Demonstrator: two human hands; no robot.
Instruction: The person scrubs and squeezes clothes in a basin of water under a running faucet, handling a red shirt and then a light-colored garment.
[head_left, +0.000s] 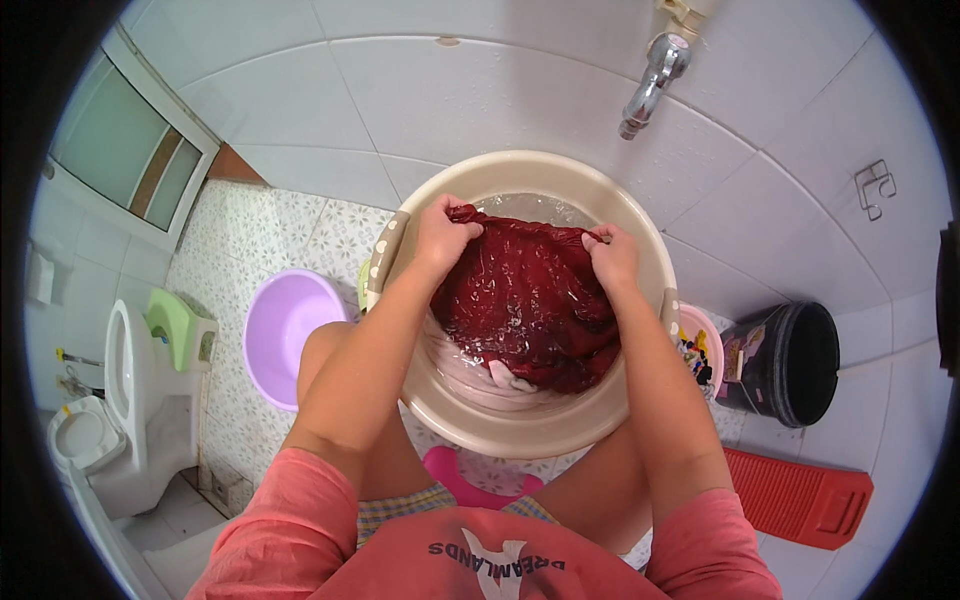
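Note:
Both hands grip a wet dark red garment (525, 292) by its upper edge, stretched between them. My left hand (446, 234) pinches the left corner; my right hand (611, 259) pinches the right corner. The lower part of the cloth lies in the water of a large beige plastic basin (517, 439), whose rim has a brown band with pale hearts at the left. Under the red cloth, a pale pinkish fabric (465, 367) shows in the water. How far that fabric extends beneath is hidden.
A chrome tap (652, 82) juts from the tiled wall above. Left stand a lilac basin (292, 330), a green stool (180, 330) and a toilet (139, 420). To the right are a pink basin with colourful cloth (716, 345), a black bucket (814, 367) and a red washboard (795, 495).

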